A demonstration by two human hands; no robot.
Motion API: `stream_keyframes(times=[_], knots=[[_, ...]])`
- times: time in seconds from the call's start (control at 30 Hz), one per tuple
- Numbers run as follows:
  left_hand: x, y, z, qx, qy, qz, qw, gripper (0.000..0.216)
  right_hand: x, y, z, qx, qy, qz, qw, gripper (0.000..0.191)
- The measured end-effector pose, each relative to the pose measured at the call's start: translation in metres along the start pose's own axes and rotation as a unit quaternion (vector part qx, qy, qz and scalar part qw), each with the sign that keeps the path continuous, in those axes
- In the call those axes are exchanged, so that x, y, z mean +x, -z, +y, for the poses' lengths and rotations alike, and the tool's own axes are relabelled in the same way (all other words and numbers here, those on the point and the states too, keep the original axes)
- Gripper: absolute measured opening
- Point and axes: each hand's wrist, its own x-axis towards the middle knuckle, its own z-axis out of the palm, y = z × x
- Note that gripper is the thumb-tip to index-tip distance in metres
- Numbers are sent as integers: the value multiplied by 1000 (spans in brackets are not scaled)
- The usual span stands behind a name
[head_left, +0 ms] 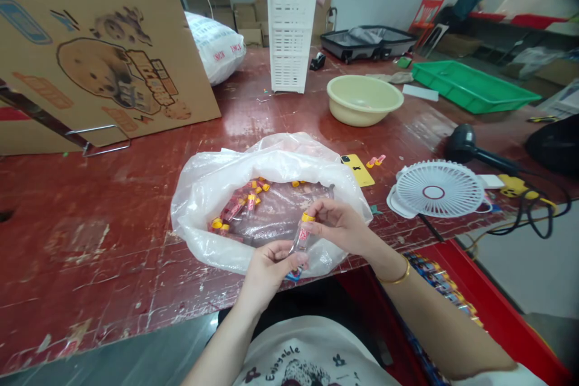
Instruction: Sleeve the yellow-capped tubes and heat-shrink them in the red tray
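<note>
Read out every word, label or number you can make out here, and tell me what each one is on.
"Enjoyable": curved black print on the white shirt, as best it reads.
Cardboard box: lettering beside the dog drawing, too blurred to read.
White sack: red print, too blurred to read.
Small tube, held between left hand and right hand: red label, too small to read.
No numbers are legible.
</note>
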Motion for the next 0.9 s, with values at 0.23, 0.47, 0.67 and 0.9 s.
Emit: stream_keyframes(times=[0.23, 0.47, 0.67, 0.9], knots=[[5, -12, 4, -115, 71, -39, 990, 37, -27, -19, 17, -19, 35, -62, 997, 53], [11, -22, 9, -128, 89, -29, 987, 50, -47, -48, 28, -143, 56, 82, 985, 73], [1, -15, 7, -66, 97, -104, 988, 38, -48, -45, 30, -99, 33, 101, 989, 68], [0, -18, 5, -85, 96, -88, 988, 37, -50, -47, 34, -75, 56, 98, 991, 65]])
